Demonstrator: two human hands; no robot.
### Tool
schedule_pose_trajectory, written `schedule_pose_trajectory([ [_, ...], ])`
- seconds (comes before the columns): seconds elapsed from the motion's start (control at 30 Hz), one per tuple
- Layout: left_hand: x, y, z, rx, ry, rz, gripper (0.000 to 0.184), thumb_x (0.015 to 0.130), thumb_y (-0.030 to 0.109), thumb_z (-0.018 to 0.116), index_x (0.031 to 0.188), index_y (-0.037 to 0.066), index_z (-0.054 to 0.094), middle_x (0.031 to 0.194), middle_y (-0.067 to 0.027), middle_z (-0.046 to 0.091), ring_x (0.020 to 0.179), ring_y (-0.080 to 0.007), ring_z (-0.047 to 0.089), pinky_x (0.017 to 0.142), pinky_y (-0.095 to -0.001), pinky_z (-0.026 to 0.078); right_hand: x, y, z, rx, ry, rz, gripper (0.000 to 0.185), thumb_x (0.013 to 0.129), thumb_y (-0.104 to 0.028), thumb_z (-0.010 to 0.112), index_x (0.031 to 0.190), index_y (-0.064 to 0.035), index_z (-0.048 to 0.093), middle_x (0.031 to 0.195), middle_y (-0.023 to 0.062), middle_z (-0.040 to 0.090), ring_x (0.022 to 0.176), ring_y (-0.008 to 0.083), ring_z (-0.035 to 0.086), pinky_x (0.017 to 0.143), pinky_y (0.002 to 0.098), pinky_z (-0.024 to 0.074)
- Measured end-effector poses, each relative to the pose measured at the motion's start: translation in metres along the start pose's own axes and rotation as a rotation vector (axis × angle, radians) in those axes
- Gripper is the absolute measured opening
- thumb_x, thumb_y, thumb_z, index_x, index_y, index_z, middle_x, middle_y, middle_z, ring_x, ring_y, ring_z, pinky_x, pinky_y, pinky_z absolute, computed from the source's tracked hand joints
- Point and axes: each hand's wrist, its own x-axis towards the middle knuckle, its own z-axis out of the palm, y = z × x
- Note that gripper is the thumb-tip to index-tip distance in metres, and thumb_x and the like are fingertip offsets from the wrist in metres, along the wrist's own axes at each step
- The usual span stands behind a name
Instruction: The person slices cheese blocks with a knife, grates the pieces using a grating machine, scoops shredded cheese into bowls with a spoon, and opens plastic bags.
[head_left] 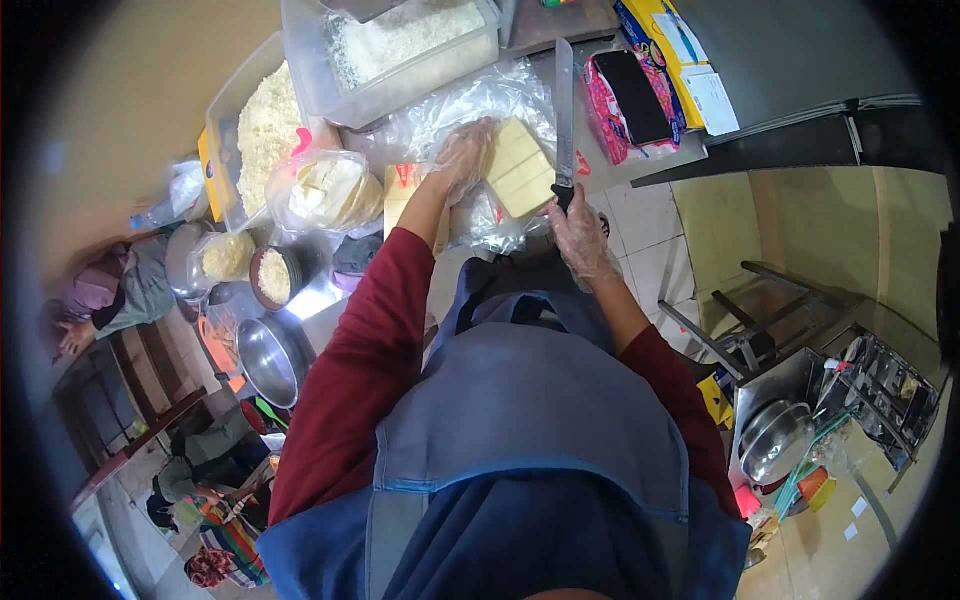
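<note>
A pale yellow block of what looks like cheese (519,168), scored or cut into several strips, lies on clear plastic wrap (500,100). My left hand (465,158), in a clear plastic glove, rests against the block's left side with its fingers spread along it. My right hand (582,238), also gloved, is closed round the black handle of a long knife (565,110). The blade points away from me, just right of the block and apart from it. Partly under my left wrist is another pale block (402,190) with red print.
Tubs of white shreds (405,45) and grated pale shreds (268,130) stand at the back left, beside a plastic-wrapped pale lump (330,192). A phone (632,97) lies on a pink packet at right. A metal bowl (272,362) sits left; other people are farther left.
</note>
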Motion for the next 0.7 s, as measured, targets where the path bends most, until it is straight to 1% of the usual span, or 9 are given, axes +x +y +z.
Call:
schedule_pose_trajectory([
  [0.07, 0.01, -0.023, 0.005, -0.386, -0.098, -0.153, 0.059, 0.103, 0.043, 0.025, 0.13, -0.003, 0.05, 0.13, -0.0162, 0.055, 0.116, -0.0268, 0.053, 0.1, -0.0344, 0.039, -0.001, -0.001, -0.003, 0.038, -0.021, -0.041, 0.045, 0.093, -0.024, 0.05, 0.122, 0.0073, 0.037, 0.092, 0.033, 0.061, 0.086, 0.0504, 0.058, 0.078, 0.0531, 0.0444],
  [0.1, 0.003, -0.012, 0.002, -0.386, -0.098, -0.151, 0.059, 0.103, 0.043, 0.025, 0.13, -0.003, 0.05, 0.13, -0.0162, 0.055, 0.116, -0.0268, 0.053, 0.1, -0.0344, 0.039, -0.004, -0.007, -0.006, -0.086, -0.031, -0.001, 0.046, 0.094, -0.024, 0.05, 0.125, 0.0045, 0.035, 0.087, 0.0294, 0.062, 0.084, 0.0462, 0.061, 0.077, 0.0513, 0.0455],
  [0.17, -0.02, 0.023, -0.01, -0.832, -0.182, -0.192, 0.063, 0.101, 0.048, 0.027, 0.135, -0.002, 0.045, 0.131, -0.0139, 0.053, 0.119, -0.023, 0.049, 0.104, -0.0337, 0.034, -0.013, -0.023, -0.012, -0.208, -0.042, 0.038, 0.047, 0.094, -0.025, 0.05, 0.129, 0.0018, 0.034, 0.082, 0.0258, 0.064, 0.083, 0.0421, 0.063, 0.075, 0.0494, 0.0467],
  [0.3, -0.021, 0.025, -0.009, -0.829, -0.121, -0.166, 0.067, 0.1, 0.052, 0.028, 0.141, -0.001, 0.037, 0.134, -0.0153, 0.05, 0.124, -0.0235, 0.046, 0.107, -0.0333, 0.031, -0.033, -0.052, -0.024, -0.511, -0.025, 0.054, 0.037, 0.093, -0.026, 0.052, 0.117, -0.0007, 0.04, 0.075, 0.0248, 0.063, 0.074, 0.0423, 0.063, 0.067, 0.0505, 0.0497],
  [0.37, -0.004, 0.011, -0.003, -0.828, 0.186, -0.273, 0.068, 0.099, 0.051, 0.032, 0.141, -0.003, 0.035, 0.139, -0.0162, 0.045, 0.128, -0.024, 0.042, 0.108, -0.0335, 0.029, -0.037, -0.054, -0.025, -0.569, -0.07, 0.082, 0.034, 0.093, -0.026, 0.052, 0.113, -0.0017, 0.041, 0.071, 0.0236, 0.063, 0.07, 0.0413, 0.064, 0.064, 0.0497, 0.051],
  [0.4, -0.003, 0.013, -0.005, -0.829, 0.183, -0.273, 0.068, 0.099, 0.051, 0.032, 0.141, -0.003, 0.035, 0.139, -0.0162, 0.045, 0.128, -0.024, 0.042, 0.108, -0.0335, 0.029, -0.039, -0.054, -0.024, -0.6, -0.065, 0.063, 0.031, 0.093, -0.026, 0.052, 0.109, -0.0022, 0.042, 0.069, 0.0223, 0.063, 0.067, 0.04, 0.064, 0.061, 0.0487, 0.0513],
  [0.47, -0.004, 0.029, -0.02, -0.44, 0.561, 0.167, 0.048, 0.098, 0.035, 0.043, 0.132, 0.003, 0.047, 0.127, -0.0194, 0.055, 0.118, -0.0301, 0.052, 0.101, -0.0366, 0.039, -0.041, -0.053, -0.022, -0.63, -0.061, 0.046, 0.029, 0.093, -0.026, 0.053, 0.106, -0.0028, 0.043, 0.067, 0.021, 0.062, 0.065, 0.0387, 0.064, 0.057, 0.0477, 0.0515],
  [0.57, -0.002, 0.051, -0.047, -0.09, 0.48, 0.31, 0.036, 0.094, 0.025, 0.047, 0.122, 0.003, 0.056, 0.118, -0.0218, 0.059, 0.111, -0.0347, 0.055, 0.097, -0.0385, 0.041, -0.041, -0.052, -0.018, -0.615, -0.055, 0.008, 0.03, 0.092, -0.026, 0.053, 0.107, -0.0021, 0.044, 0.065, 0.0189, 0.062, 0.064, 0.0368, 0.064, 0.056, 0.0462, 0.0512],
  [0.7, 0.036, 0.04, -0.051, 0.04, 0.338, 0.364, 0.03, 0.092, 0.022, 0.048, 0.113, 0.006, 0.062, 0.111, -0.0191, 0.063, 0.106, -0.0351, 0.057, 0.094, -0.04, 0.043, -0.042, -0.045, -0.012, -0.603, -0.025, -0.065, 0.031, 0.092, -0.025, 0.054, 0.109, -0.0011, 0.045, 0.064, 0.0178, 0.061, 0.062, 0.0358, 0.064, 0.055, 0.0457, 0.0502],
])
